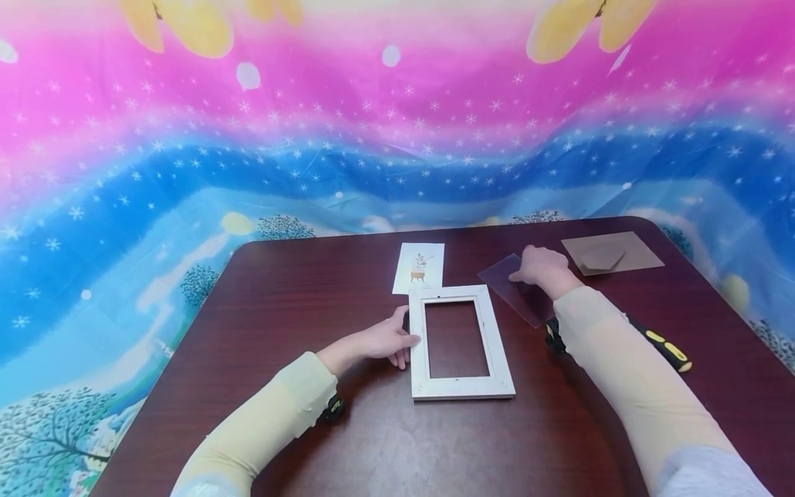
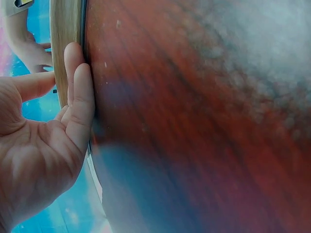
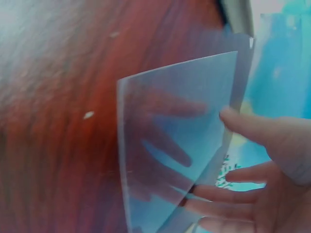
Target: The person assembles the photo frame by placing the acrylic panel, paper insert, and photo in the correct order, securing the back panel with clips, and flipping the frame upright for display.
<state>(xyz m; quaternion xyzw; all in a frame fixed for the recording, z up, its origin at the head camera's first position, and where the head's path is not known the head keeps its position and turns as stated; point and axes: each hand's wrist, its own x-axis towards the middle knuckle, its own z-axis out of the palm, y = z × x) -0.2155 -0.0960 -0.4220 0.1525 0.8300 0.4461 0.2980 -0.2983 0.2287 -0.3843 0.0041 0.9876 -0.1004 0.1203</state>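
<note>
A white picture frame (image 1: 499, 352) with an open middle lies in front of me on the dark table. At its left side, my left hand (image 1: 388, 338) grips the edge, thumb on top and fingers along the side. The left wrist view shows the frame's wood-coloured side (image 2: 67, 24) between thumb and fingers (image 2: 80, 104). Right of the frame, my right hand (image 1: 542, 268) holds a clear sheet (image 1: 506, 276) by its edges. In the right wrist view the clear sheet (image 3: 177, 87) stands tilted, mirroring the fingers, with the thumb at its edge.
A white card with a plant picture (image 1: 428, 255) lies behind the frame. At the back right is a brown backing board (image 1: 640, 252) with a flap. A yellow-and-black tool handle (image 1: 667, 348) lies by the right forearm. A patterned cloth (image 1: 397, 138) hangs behind the table.
</note>
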